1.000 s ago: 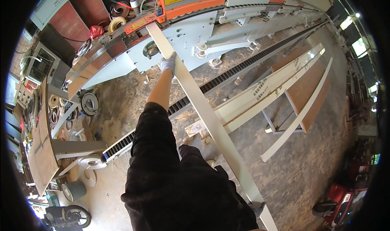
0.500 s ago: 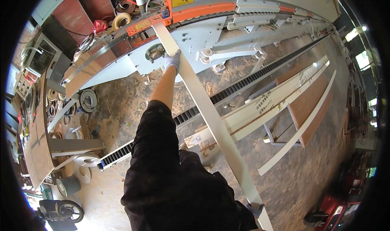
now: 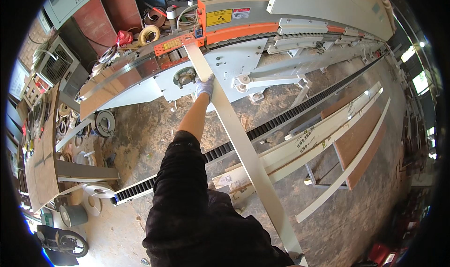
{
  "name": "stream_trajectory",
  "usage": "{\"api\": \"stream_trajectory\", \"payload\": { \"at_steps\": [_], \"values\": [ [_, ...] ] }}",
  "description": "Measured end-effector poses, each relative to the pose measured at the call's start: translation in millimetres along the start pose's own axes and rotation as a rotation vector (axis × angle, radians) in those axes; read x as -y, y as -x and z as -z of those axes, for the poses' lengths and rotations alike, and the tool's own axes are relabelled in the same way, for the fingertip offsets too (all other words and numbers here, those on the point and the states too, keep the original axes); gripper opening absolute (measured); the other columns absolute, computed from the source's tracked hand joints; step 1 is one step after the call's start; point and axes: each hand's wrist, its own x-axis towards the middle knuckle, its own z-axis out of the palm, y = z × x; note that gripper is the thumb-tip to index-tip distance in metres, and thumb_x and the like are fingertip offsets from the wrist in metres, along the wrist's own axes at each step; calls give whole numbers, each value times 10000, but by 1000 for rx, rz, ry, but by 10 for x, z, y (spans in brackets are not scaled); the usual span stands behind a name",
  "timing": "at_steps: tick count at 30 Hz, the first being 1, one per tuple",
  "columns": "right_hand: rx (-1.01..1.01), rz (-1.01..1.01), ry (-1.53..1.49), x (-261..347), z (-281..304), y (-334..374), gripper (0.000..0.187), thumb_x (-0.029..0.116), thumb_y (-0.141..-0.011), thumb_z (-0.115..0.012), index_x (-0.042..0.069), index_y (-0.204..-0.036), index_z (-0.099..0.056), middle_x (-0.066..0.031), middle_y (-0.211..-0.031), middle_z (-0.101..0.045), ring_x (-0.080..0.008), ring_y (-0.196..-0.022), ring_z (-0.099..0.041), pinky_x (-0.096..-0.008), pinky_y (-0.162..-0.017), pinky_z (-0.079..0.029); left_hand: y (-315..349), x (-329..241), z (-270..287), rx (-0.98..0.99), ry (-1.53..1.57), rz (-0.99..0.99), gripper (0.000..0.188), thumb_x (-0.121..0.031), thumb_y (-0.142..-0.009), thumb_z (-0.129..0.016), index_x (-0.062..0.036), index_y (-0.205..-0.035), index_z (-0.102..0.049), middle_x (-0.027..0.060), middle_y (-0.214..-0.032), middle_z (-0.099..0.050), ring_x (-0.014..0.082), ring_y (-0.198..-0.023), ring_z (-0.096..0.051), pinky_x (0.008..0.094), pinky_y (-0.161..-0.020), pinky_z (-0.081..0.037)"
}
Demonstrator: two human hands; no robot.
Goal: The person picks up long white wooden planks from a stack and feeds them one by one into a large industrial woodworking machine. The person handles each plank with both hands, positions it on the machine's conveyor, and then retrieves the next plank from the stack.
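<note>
A long, narrow cream-white board (image 3: 251, 161) runs from the machine's edge at the far side back toward my body. My left hand (image 3: 205, 87), in a pale glove, is closed around its left edge near the far end, arm stretched out. The far end of the board rests at the orange infeed of a long grey-white machine (image 3: 239, 56). At the lower edge of the picture, my right hand (image 3: 297, 257) is at the board's near end. Only a small dark part of this hand shows, and its fingers are mostly hidden.
A black roller track (image 3: 262, 128) crosses the floor beneath the board. More long boards (image 3: 304, 142) lie on a low trolley to the right. A wooden-topped table (image 3: 44, 159) stands at left, near rolls of edging (image 3: 104, 122) and a grey bucket (image 3: 73, 215).
The scene sits slightly lower in the picture as the view has tilted. My left hand keeps its hold on the board, and my right hand shows less at the lower edge.
</note>
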Motion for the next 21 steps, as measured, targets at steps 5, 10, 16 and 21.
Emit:
{"api": "stream_trajectory", "payload": {
  "at_steps": [5, 10, 16, 21],
  "values": [
    [38, 9, 38, 46, 0, -78, 534, 604, -766, -622, 98, -879, -493, -97, -887, -542, -330, -855, -492, -540, -825, -422, -39, 11, -28, -21, -34, -20, 640, -398, -788, -723, 17, -1233, -526, 183, -1155, -637, 294, -1053, -626, 375, -900, -481],
    [70, 12, 62, 105, 111, -235, 546, 627, -782, -584, 92, -778, -472, -94, -798, -519, -325, -791, -464, -549, -799, -406, -40, -17, -43, -12, -35, -11, 635, -399, -793, -719, 19, -1229, -524, 186, -1157, -635, 295, -1055, -625, 376, -903, -480],
    [181, 6, 138, 197, 630, -479, 594, 654, -800, -539, 85, -656, -447, -91, -692, -490, -318, -715, -430, -558, -767, -388, 20, -89, -47, -18, -19, -22, 641, -397, -795, -719, 23, -1229, -504, 183, -1132, -641, 294, -1041, -629, 376, -900, -480],
    [284, -23, 92, 233, 703, -591, 602, 657, -788, -553, 59, -746, -502, -116, -765, -536, -340, -754, -459, -574, -788, -397, 50, -113, -46, -12, 20, -5, 636, -396, -797, -716, 26, -1225, -510, 187, -1130, -641, 294, -1041, -627, 380, -896, -481]
  ]
}}
